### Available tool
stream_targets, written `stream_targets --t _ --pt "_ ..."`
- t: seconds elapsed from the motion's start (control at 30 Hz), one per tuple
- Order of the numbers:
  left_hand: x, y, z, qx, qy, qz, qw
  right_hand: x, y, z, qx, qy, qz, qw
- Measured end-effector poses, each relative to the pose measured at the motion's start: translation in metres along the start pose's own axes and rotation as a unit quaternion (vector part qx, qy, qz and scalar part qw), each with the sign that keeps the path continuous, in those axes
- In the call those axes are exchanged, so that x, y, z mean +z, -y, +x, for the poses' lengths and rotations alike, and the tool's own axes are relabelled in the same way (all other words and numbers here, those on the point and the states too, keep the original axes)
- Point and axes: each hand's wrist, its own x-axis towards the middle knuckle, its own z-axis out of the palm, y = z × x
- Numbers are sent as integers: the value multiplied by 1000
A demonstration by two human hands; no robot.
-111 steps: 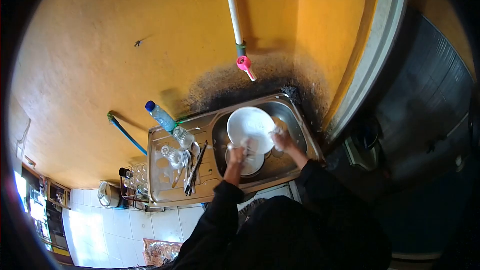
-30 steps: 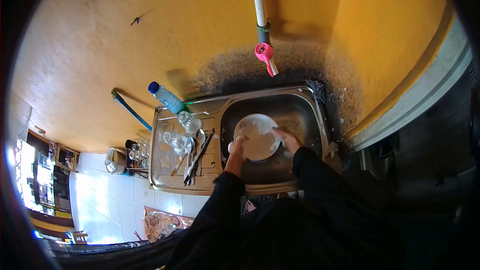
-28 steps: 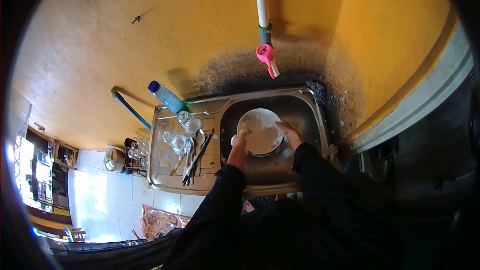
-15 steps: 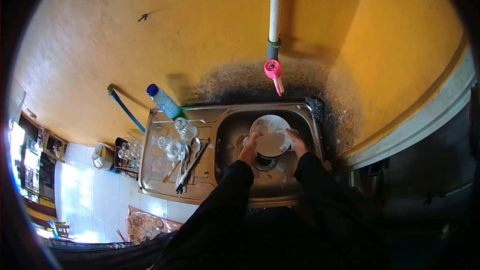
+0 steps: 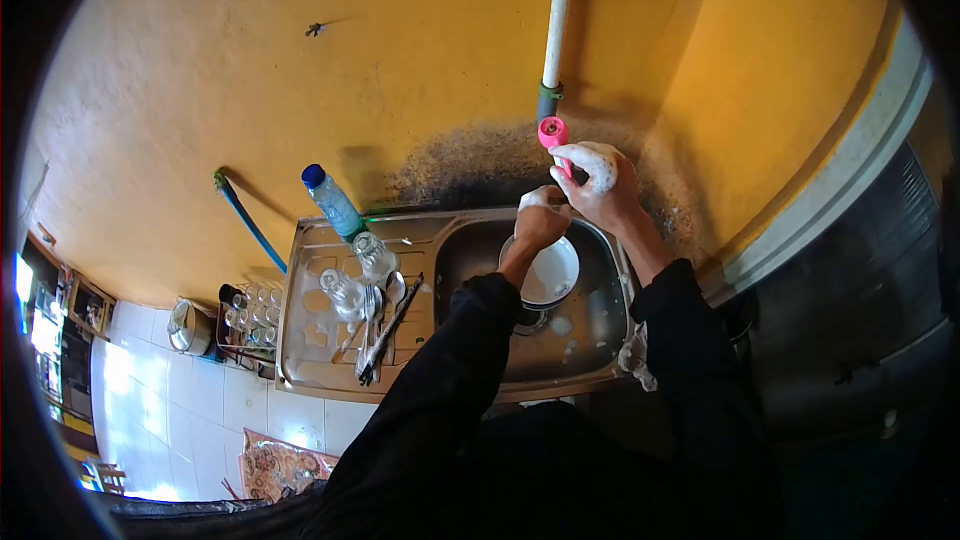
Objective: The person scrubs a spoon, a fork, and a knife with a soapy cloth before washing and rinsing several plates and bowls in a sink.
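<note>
My right hand [image 5: 600, 180], with white foam on it, is at the pink tap [image 5: 553, 132], its thumb and fingers closed around the tap's lever. Just below and left, my left hand [image 5: 541, 222] is under the tap spout, foam on its knuckles and its fingers curled; what it holds, if anything, is hidden. A white bowl [image 5: 552, 274] sits in the steel sink [image 5: 470, 320], beneath my left hand and over the drain.
On the drainboard [image 5: 310, 340] left of the basin are a blue-capped bottle [image 5: 336, 205], glasses [image 5: 375, 256], spoons and forks [image 5: 395, 288]. A cloth [image 5: 637, 356] hangs at the right sink edge. A rack of glasses [image 5: 258, 316] stands farther left.
Both hands have left the bowl, which now rests in the sink. My right hand has risen to the tap lever, my left to below the spout. A cloth now shows at the sink's right edge.
</note>
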Motion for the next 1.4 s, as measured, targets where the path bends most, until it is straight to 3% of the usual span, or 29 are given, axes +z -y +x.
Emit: stream_targets --t 0.1,0.2,0.23,0.27,0.33,0.4,0.47,0.53,0.6,0.63,0.67,0.73,0.77,0.8,0.87,0.9,0.93,0.97,1.0,1.03,1.07,1.13,1.2,1.23,1.27,1.3,1.33,1.37,1.4 --pt "-6 -34 1 -4 38 84 996 -2 -2 1 83 18 51 995" --pt "3 -12 19 67 50 61 995 -5 -21 4 120 -9 176 977" --pt "4 -7 22 68 51 61 995 -8 -24 5 115 -33 179 977" --pt "6 -2 26 58 57 44 996 -18 -24 6 181 12 118 976" --pt "10 3 32 48 61 25 997 -2 -43 -8 174 -84 200 961" --pt "15 2 34 -34 109 -95 989 26 -39 -27 168 -241 183 938" --pt "33 19 40 -9 112 -154 982 54 -33 -49 306 -314 327 837" --pt "28 20 34 15 110 -211 971 90 -44 -70 358 -378 382 764" --pt "9 -3 6 -39 85 -254 963 112 -52 -79 391 -362 395 748" --pt "24 40 21 -39 93 -282 954 118 -52 -81 424 -349 406 730" --pt "18 37 14 -41 89 -282 955 118 -48 -77 426 -345 409 730" --pt "9 34 -6 -32 66 -283 956 115 -47 -73 541 -205 454 678" --pt "1 32 -13 -92 103 -314 939 117 -52 -70 587 -160 447 656" --pt "-3 31 -20 -94 98 -313 940 118 -53 -69 614 -158 434 640" --pt "-4 40 -28 -93 77 -295 948 135 -79 -73 663 -212 457 554" --pt "3 52 -31 61 65 -310 947 141 -97 -86 662 -211 457 556" --pt "1 49 -36 63 64 -311 946 146 -118 -101 620 -160 527 559" --pt "-1 40 -39 58 161 -168 971 137 -111 -99 571 -108 592 558" --pt "-4 29 -40 54 253 -18 966 128 -94 -116 450 -143 625 621" --pt "0 21 -40 63 252 -18 966 122 -75 -108 460 -151 574 660" --pt "8 12 -40 128 200 -76 969 118 -65 -102 469 -159 520 696" --pt "16 -3 -25 208 148 -136 957 118 -76 -100 536 -84 638 546" --pt "22 2 -6 117 149 -177 966 123 -46 -93 491 -147 623 590" --pt "26 9 0 66 151 -197 967 114 -26 -89 517 -124 657 534" --pt "30 16 1 10 153 -213 965 111 -21 -85 503 -134 670 530" --pt "33 21 4 -46 152 -225 961 98 -21 -82 570 -155 624 511" --pt "36 21 6 -42 154 -221 962 81 -12 -69 631 -174 577 489" --pt "39 20 6 83 151 -168 970 89 -22 -72 627 -176 581 488" --pt "41 22 6 205 148 -113 961 102 -33 -81 543 -231 623 514"
